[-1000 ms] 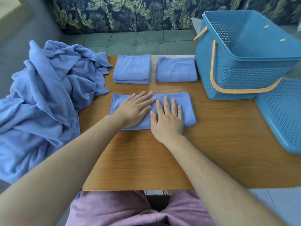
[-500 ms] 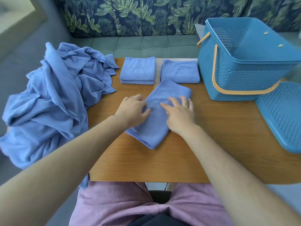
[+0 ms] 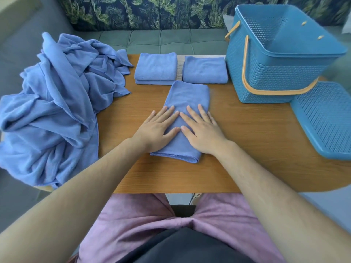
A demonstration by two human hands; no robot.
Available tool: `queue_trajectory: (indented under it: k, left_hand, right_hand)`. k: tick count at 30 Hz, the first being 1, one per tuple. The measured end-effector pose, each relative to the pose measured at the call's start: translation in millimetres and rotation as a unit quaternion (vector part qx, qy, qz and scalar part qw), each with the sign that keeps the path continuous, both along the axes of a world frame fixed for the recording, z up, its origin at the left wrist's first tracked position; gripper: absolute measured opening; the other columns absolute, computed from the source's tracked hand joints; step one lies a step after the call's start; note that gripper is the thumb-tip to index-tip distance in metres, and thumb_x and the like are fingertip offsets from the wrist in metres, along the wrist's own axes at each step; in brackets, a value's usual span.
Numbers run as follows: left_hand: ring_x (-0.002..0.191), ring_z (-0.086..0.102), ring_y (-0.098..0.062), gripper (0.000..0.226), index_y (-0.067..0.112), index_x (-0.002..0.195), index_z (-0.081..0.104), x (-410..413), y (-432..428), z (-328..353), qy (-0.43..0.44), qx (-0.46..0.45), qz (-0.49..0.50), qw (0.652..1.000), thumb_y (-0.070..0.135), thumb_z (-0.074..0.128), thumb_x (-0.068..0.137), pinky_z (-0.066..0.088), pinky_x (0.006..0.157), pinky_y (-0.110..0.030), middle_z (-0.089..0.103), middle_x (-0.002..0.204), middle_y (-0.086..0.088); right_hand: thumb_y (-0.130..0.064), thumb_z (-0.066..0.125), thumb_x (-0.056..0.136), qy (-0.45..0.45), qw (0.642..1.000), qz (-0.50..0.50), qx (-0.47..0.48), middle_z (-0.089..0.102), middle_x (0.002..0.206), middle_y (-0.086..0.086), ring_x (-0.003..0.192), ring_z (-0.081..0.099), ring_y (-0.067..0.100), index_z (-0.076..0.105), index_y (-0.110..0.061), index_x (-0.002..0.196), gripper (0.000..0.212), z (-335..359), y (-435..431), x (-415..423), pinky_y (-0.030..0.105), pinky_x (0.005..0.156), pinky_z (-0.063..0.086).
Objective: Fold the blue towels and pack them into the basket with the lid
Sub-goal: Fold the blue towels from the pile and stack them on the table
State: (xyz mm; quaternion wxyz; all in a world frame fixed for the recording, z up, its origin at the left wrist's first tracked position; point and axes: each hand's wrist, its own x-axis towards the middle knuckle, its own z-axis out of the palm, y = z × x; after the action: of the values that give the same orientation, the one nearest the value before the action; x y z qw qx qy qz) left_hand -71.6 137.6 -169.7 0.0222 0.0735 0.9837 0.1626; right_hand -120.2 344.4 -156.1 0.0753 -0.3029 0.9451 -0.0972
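Note:
A half-folded blue towel (image 3: 187, 97) lies lengthwise on the wooden table (image 3: 247, 141), its long axis pointing away from me. My left hand (image 3: 158, 128) and my right hand (image 3: 200, 129) press flat on its near half, fingers straight. Beyond it sit two folded towels, one (image 3: 155, 67) on the left and one (image 3: 205, 70) on the right. A heap of unfolded blue towels (image 3: 53, 95) covers the table's left end. The blue basket (image 3: 275, 73) with tan handles stands open at the back right, nothing visible inside. Its lid (image 3: 326, 118) lies beside it.
A grey-green sofa seat (image 3: 161, 40) with leaf-print cushions runs behind the table. The heap hangs over the table's left edge. Bare wood shows between the towel and the basket and along the near edge.
The towel was turned from lying crosswise to lying lengthwise, away from me. Both hands went from turning it to pressing flat on its near half.

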Motion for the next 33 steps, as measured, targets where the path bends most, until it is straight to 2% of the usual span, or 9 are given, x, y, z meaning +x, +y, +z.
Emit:
queue_trajectory:
  k: [5, 7, 9, 12, 14, 20, 24, 28, 33]
  left_hand:
    - [0.154, -0.007, -0.01, 0.066, 0.031, 0.16, 0.011, 16.6, 14.1, 1.4, -0.01, 0.008, 0.063, 0.998, 0.057, 0.03, 0.102, -0.003, 0.125, -0.038, -0.002, 0.168, 0.009]
    - [0.154, -0.008, -0.014, 0.067, 0.028, 0.16, 0.014, 25.5, 15.2, 3.5, -0.006, 0.005, 0.06, 0.998, 0.058, 0.029, 0.102, -0.003, 0.125, -0.04, 0.0, 0.168, 0.006]
    - [0.155, 0.0, -0.016, 0.065, 0.028, 0.156, 0.031, 41.4, 10.5, 7.5, 0.045, 0.016, 0.009, 0.999, 0.059, 0.031, 0.1, 0.005, 0.126, -0.042, 0.013, 0.167, 0.006]
    - [0.135, 0.042, -0.023, 0.037, 0.028, 0.127, 0.065, 73.7, 2.8, 15.3, 0.139, 0.072, -0.083, 0.984, 0.047, 0.056, 0.096, 0.035, 0.112, -0.037, 0.052, 0.143, 0.007]
    - [0.112, 0.052, -0.02, 0.024, 0.023, 0.112, 0.072, 90.7, -1.1, 16.0, 0.153, 0.109, -0.109, 0.976, 0.039, 0.068, 0.094, 0.043, 0.101, -0.036, 0.061, 0.119, 0.006]
    - [0.116, 0.057, -0.012, 0.035, 0.022, 0.114, 0.072, 97.0, -19.1, 14.2, 0.09, 0.18, -0.105, 0.974, 0.039, 0.079, 0.084, 0.043, 0.103, -0.033, 0.063, 0.119, 0.01]
    - [0.111, 0.056, -0.012, 0.04, 0.024, 0.112, 0.07, 92.4, -16.6, 15.2, 0.087, 0.163, -0.103, 0.978, 0.046, 0.081, 0.081, 0.044, 0.099, -0.033, 0.06, 0.117, 0.012]
    - [0.101, 0.055, -0.014, 0.048, 0.02, 0.114, 0.065, 88.7, -11.6, 12.7, 0.113, 0.117, -0.077, 0.984, 0.054, 0.077, 0.082, 0.045, 0.093, -0.032, 0.059, 0.112, 0.009]
    - [0.089, 0.055, -0.019, 0.022, 0.017, 0.108, 0.063, 79.5, -7.0, 14.4, 0.145, 0.068, -0.08, 0.984, 0.022, 0.071, 0.089, 0.047, 0.081, -0.037, 0.06, 0.101, 0.006]
  right_hand:
    - [-0.05, 0.053, 0.097, -0.031, 0.984, 0.09, -0.151, 0.026, 0.164, -0.013, 0.156, 0.002, 0.015, 0.053, -0.038, 0.143, 0.048, -1.2, 30.4, 26.4, 0.041, 0.124, 0.015]
    - [-0.046, 0.061, 0.093, -0.011, 0.975, 0.114, -0.189, 0.042, 0.155, -0.01, 0.151, 0.022, 0.018, 0.066, -0.036, 0.129, 0.038, 1.4, 44.8, 37.9, 0.042, 0.121, 0.025]
    - [-0.043, 0.069, 0.089, 0.011, 0.967, 0.125, -0.22, 0.055, 0.137, -0.008, 0.135, 0.041, 0.02, 0.073, -0.032, 0.116, 0.03, 4.7, 58.6, 47.6, 0.043, 0.113, 0.035]
    - [-0.035, 0.073, 0.083, -0.012, 0.965, 0.146, -0.216, 0.056, 0.126, -0.009, 0.122, 0.048, 0.018, 0.072, -0.031, 0.119, 0.036, 5.8, 76.4, 55.6, 0.043, 0.107, 0.039]
    - [-0.028, 0.072, 0.082, -0.036, 0.967, 0.154, -0.199, 0.054, 0.13, -0.012, 0.123, 0.047, 0.017, 0.068, -0.032, 0.126, 0.045, 3.9, 83.5, 55.5, 0.044, 0.108, 0.038]
    - [-0.031, 0.067, 0.091, -0.01, 0.967, 0.144, -0.21, 0.058, 0.129, -0.014, 0.12, 0.051, 0.018, 0.07, -0.032, 0.123, 0.033, -1.7, 80.8, 53.5, 0.046, 0.105, 0.041]
    - [-0.029, 0.062, 0.098, 0.029, 0.964, 0.128, -0.231, 0.064, 0.119, -0.01, 0.111, 0.055, 0.019, 0.07, -0.021, 0.116, 0.021, -4.8, 74.5, 52.3, 0.043, 0.099, 0.044]
    - [-0.021, 0.058, 0.1, 0.004, 0.955, 0.068, -0.289, 0.064, 0.098, -0.006, 0.1, 0.055, 0.017, 0.067, -0.012, 0.108, 0.015, 0.4, 65.7, 54.0, 0.037, 0.092, 0.045]
    - [-0.017, 0.06, 0.1, -0.002, 0.956, 0.056, -0.286, 0.055, 0.09, -0.015, 0.093, 0.051, 0.009, 0.063, -0.017, 0.12, 0.021, 11.9, 60.3, 55.3, 0.025, 0.089, 0.043]
